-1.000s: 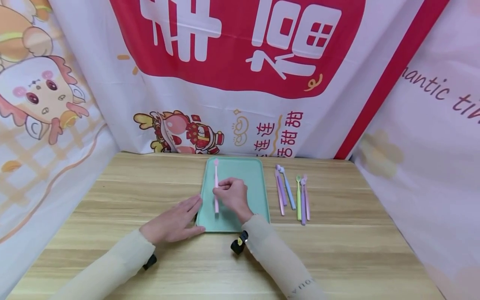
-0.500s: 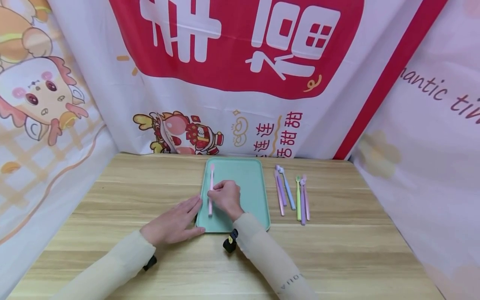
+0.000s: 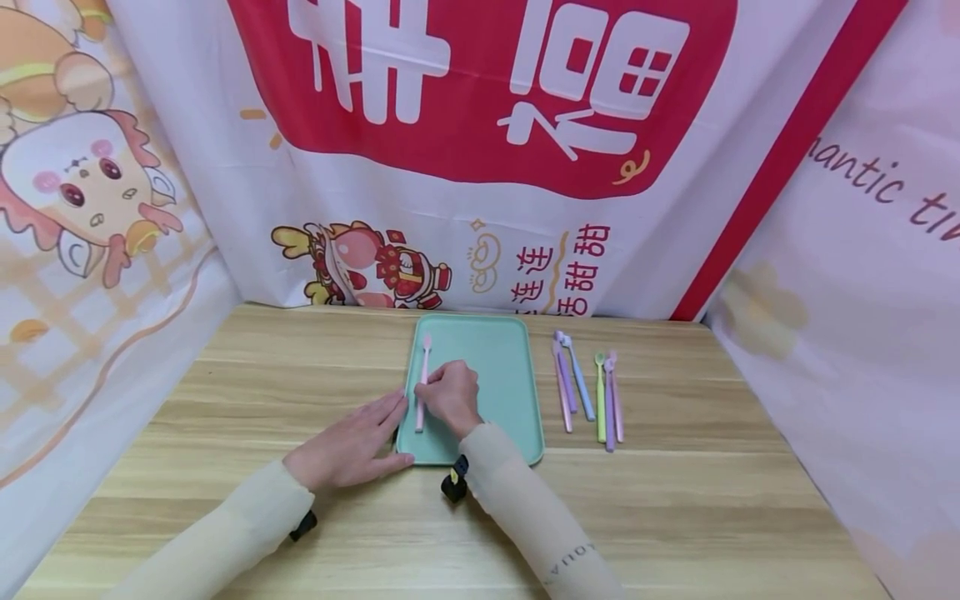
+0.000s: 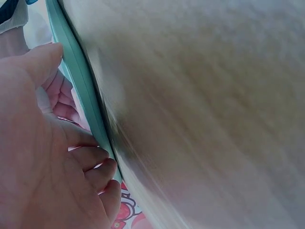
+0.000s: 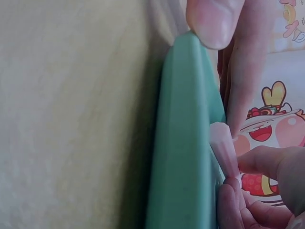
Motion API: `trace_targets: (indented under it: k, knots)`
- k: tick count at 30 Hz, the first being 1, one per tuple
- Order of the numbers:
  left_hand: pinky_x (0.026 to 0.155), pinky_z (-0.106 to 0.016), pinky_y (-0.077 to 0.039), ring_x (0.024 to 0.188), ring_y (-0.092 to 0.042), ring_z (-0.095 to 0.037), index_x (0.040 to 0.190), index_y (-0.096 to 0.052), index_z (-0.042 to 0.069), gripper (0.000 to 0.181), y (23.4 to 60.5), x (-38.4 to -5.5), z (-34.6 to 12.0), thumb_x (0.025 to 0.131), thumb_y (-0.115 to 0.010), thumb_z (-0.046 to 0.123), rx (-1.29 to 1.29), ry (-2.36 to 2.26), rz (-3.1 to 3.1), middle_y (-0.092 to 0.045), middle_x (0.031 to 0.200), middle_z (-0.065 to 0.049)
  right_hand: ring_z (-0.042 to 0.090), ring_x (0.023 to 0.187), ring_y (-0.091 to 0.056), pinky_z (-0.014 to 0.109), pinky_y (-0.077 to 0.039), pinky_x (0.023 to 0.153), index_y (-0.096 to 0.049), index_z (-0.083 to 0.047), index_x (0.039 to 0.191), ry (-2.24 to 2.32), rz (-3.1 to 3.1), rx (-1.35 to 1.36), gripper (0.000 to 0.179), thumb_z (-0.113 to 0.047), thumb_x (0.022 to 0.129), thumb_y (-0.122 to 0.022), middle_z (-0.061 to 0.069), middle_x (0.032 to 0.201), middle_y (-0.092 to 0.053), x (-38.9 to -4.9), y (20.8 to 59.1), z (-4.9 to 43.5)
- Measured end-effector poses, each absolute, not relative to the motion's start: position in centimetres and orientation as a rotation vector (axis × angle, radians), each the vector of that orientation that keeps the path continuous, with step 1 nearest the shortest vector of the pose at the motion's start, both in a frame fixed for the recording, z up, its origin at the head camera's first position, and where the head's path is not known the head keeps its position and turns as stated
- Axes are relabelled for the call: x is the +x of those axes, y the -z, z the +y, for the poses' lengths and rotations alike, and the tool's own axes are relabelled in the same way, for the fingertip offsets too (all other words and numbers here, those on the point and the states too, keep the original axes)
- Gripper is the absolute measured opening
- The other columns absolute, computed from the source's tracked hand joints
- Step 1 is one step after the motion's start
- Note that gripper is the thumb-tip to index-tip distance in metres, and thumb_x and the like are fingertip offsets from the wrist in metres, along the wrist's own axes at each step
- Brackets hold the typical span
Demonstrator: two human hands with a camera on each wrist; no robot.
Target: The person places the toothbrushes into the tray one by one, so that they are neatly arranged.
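A light green tray (image 3: 498, 375) lies on the table. Over its left side my right hand (image 3: 452, 396) pinches a pink toothbrush (image 3: 425, 362) by the handle, its head pointing to the far edge. The right wrist view shows the handle's end (image 5: 224, 145) just inside the tray's near rim; cannot tell whether the toothbrush touches the tray. My left hand (image 3: 348, 446) rests at the tray's near left corner, fingers extended along the left side and thumb at the near edge. In the left wrist view, its fingertips (image 4: 100, 174) touch the green rim (image 4: 78, 71).
Right of the tray, two small groups of toothbrushes lie on the wooden table (image 3: 675, 500): one pink, purple and blue (image 3: 577, 379), the other green, purple and pink (image 3: 601, 400). Printed cloth (image 3: 480, 167) hangs behind the table and along both sides.
My right hand has carried the pink toothbrush a short way left, closer to the tray's left rim. The left hand has stayed at the corner.
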State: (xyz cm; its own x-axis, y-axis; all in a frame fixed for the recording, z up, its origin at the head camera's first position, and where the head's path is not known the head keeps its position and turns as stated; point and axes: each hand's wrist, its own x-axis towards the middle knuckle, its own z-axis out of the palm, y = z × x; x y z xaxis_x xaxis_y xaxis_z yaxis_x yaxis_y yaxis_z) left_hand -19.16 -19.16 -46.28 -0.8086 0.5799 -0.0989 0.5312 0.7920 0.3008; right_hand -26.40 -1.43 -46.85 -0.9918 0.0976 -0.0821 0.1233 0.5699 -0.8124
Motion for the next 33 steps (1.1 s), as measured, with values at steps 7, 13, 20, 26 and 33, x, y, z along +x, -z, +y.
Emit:
trace_targets:
  k: [7,13,20,26,33]
  knots:
    - [0.131,-0.058,-0.028,0.163,-0.024,-0.041,0.166,-0.022,-0.004,0.092,46.4,-19.18,-19.1,0.106,-0.054,0.058,0.863,-0.389,2.796,-0.017,0.177,-0.021,0.01,0.06,-0.067,0.02,-0.055,0.051,-0.08,-0.01,0.08,1.378,2.762,0.227,0.01,-0.014,0.087,-0.086,0.0,0.072,-0.072,-26.38,46.54,-1.63]
    - [0.13,-0.059,-0.028,0.163,-0.024,-0.041,0.165,-0.023,-0.004,0.091,46.37,-19.11,-19.07,0.106,-0.055,0.057,0.859,-0.397,2.791,-0.017,0.176,-0.021,0.009,0.06,-0.068,0.02,-0.055,0.051,-0.079,-0.009,0.081,1.344,2.748,0.253,0.011,-0.014,0.087,-0.086,0.0,0.07,-0.071,-26.59,46.39,-1.82]
    - [0.13,-0.059,-0.028,0.162,-0.025,-0.041,0.165,-0.024,-0.006,0.091,46.31,-19.03,-19.08,0.106,-0.055,0.056,0.865,-0.386,2.794,-0.019,0.176,-0.022,0.011,0.058,-0.068,0.021,-0.054,0.049,-0.076,-0.009,0.075,1.302,2.763,0.215,0.016,-0.014,0.087,-0.086,0.001,0.067,-0.069,-26.67,46.48,-1.96]
    - [0.131,-0.058,-0.027,0.163,-0.024,-0.041,0.165,-0.023,-0.005,0.091,46.33,-18.98,-19.08,0.106,-0.054,0.056,0.856,-0.387,2.787,-0.019,0.176,-0.021,0.011,0.057,-0.067,0.021,-0.054,0.048,-0.075,-0.01,0.07,1.305,2.763,0.202,0.021,-0.013,0.086,-0.086,0.001,0.065,-0.069,-26.54,46.4,-1.92]
    - [0.13,-0.059,-0.027,0.162,-0.024,-0.042,0.165,-0.023,-0.006,0.09,46.31,-18.95,-19.04,0.106,-0.054,0.056,0.86,-0.387,2.791,-0.019,0.176,-0.023,0.01,0.056,-0.067,0.021,-0.053,0.047,-0.073,-0.01,0.069,1.304,2.76,0.19,0.022,-0.014,0.087,-0.086,0.001,0.065,-0.068,-26.54,46.29,-1.93]
